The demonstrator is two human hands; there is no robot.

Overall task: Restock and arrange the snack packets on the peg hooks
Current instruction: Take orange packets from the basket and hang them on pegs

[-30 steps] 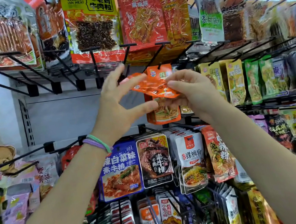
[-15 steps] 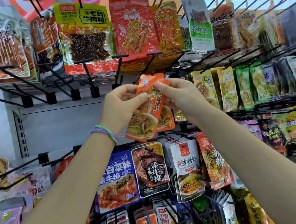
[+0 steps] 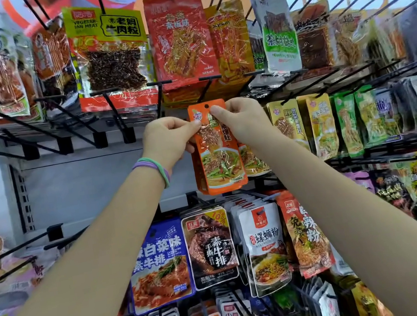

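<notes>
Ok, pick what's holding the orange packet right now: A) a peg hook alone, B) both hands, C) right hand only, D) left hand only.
B: the left hand and right hand each pinch the top of the orange packet.

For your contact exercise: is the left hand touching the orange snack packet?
Touching. The head view shows the left hand pinching the orange snack packet at its upper left edge.

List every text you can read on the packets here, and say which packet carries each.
"VEGETARIAN MEAT", "老妈牛肉粒": yellow-green packet
"素牛排": blue packet
"手撕素牛排", "10%": dark packet
"螺蛳粉": white packet
Orange packet, pinched by left hand and right hand: blurred.
</notes>
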